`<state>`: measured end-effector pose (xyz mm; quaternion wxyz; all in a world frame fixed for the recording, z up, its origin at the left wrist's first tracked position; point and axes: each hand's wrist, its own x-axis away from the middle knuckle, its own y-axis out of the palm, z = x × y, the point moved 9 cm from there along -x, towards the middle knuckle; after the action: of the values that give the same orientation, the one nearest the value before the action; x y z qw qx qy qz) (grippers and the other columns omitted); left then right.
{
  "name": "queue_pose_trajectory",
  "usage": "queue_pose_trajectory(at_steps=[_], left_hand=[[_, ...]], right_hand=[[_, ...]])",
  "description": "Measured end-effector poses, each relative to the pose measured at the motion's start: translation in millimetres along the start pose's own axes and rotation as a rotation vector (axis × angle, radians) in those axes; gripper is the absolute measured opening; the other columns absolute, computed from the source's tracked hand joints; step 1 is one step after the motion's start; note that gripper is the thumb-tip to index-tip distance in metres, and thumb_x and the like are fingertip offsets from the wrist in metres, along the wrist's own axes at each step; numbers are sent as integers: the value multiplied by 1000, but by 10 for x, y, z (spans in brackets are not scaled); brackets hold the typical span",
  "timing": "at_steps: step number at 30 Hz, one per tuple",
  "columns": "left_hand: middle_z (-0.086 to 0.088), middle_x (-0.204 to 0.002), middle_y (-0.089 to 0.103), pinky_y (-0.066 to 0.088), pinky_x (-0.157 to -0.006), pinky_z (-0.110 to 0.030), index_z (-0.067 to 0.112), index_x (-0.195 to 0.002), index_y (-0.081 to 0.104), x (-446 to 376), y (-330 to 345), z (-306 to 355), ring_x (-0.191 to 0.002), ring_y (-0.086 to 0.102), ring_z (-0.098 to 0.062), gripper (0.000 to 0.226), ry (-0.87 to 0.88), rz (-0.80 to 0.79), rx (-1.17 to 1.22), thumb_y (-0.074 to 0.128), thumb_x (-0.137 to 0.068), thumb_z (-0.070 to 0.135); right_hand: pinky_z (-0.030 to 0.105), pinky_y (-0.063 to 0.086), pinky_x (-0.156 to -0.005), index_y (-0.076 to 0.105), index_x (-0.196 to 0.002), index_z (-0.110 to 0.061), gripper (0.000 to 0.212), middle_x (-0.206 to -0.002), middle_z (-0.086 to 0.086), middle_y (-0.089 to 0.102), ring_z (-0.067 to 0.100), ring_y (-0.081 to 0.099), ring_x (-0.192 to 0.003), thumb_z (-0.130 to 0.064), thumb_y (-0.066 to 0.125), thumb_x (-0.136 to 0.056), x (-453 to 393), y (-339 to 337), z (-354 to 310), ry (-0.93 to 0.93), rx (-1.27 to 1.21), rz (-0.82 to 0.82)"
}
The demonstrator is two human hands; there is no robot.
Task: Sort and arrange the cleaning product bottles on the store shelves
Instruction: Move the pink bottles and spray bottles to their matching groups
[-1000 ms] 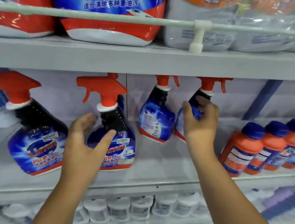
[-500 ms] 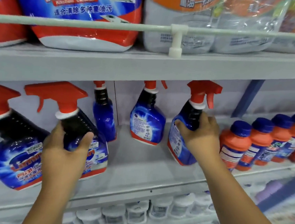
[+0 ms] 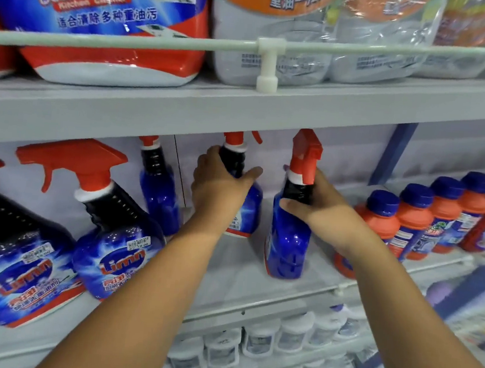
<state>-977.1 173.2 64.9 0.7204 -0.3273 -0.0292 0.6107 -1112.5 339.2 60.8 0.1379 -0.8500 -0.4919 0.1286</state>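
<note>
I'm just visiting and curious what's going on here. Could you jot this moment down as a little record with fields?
Place: store shelf of cleaning products
Left hand: grips the neck of a back spray bottle
Right hand: grips the neck of a blue spray bottle, nozzle turned edge-on to the camera
Left of the hands: three more spray bottles
Right: row of orange bottles with blue caps
Shelf above: large refill packs

Large blue-and-red refill pouch (image 3: 102,25) cut off by the top edge, blue spray bottle with red trigger (image 3: 8,266) cropped at the left edge, rear blue spray bottle (image 3: 247,210) largely hidden behind the left hand (image 3: 220,190), white-lidded jars (image 3: 259,344) on the lower shelf blurred, labels unreadable
</note>
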Motion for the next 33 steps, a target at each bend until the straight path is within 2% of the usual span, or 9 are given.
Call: queue_pose_trajectory(at_steps=[2,5,11,16,19,22,27,30,33], left_hand=[[-4,-127,56,54,-93,-48,22,-131,50,-91,113,15,-116,59,-28,74,-41,15,-77,80,-74,58],[-5,-122,59,52,-87,-40,23,-129,53,-141,97,-28,-110,62,-28,61,-4,40,-83,79,-80,48],[19,-87,67,43,-69,-5,21,-107,64,123,-216,-298,-75,63,11,30,-40,-10,291,77,-81,13],[-6,-103,78,50,-105,-44,7,-101,77,245,-150,-591,-100,71,-24,40,-290,-283,802,62,-64,9],[-19,-115,74,52,-102,-48,1,-100,71,332,-34,-416,-103,71,-36,46,-274,-472,915,54,-57,4],[-21,-111,75,52,-98,-51,9,-84,71,352,-99,-139,-102,72,-41,44,-85,-542,858,56,-45,-2],[-15,-119,74,53,-102,-43,2,-111,69,542,-144,45,-117,68,-32,65,70,-754,591,62,-47,-2],[9,-108,78,55,-101,-38,24,-112,71,654,-161,-194,-105,72,-7,38,-62,-656,353,78,-75,16],[22,-97,76,56,-83,-21,35,-109,66,812,-339,-462,-90,70,6,39,-144,-370,244,87,-77,27]], right_hand=[[12,52,-81,50,-128,-41,47,-115,-14,68,5,64,-106,-18,71,-93,-10,13,5,-29,48,-18],[5,46,-72,51,-119,-36,43,-102,-14,65,1,62,-91,-23,77,-88,84,-74,19,-107,150,173],[32,44,-80,62,-113,-20,60,-101,-4,54,20,55,-96,-54,84,-70,331,-297,-67,-168,566,447],[25,51,-83,57,-121,-29,59,-111,-8,65,13,64,-100,-46,86,-73,307,-292,-68,-127,335,221],[13,47,-75,54,-121,-33,53,-108,-9,69,11,65,-98,-39,85,-78,280,-282,-73,-114,324,220],[20,48,-74,53,-119,-33,51,-108,-8,68,13,65,-96,-40,85,-78,294,-265,-79,-102,335,242],[31,50,-77,54,-121,-28,55,-108,-4,69,19,65,-96,-44,84,-77,300,-261,-60,-117,406,298],[32,48,-73,54,-118,-27,53,-107,-1,69,23,65,-95,-45,83,-77,311,-281,-59,-129,442,319],[30,44,-71,54,-121,-26,57,-108,-4,66,21,62,-94,-48,82,-77,351,-327,-77,-123,505,305]])
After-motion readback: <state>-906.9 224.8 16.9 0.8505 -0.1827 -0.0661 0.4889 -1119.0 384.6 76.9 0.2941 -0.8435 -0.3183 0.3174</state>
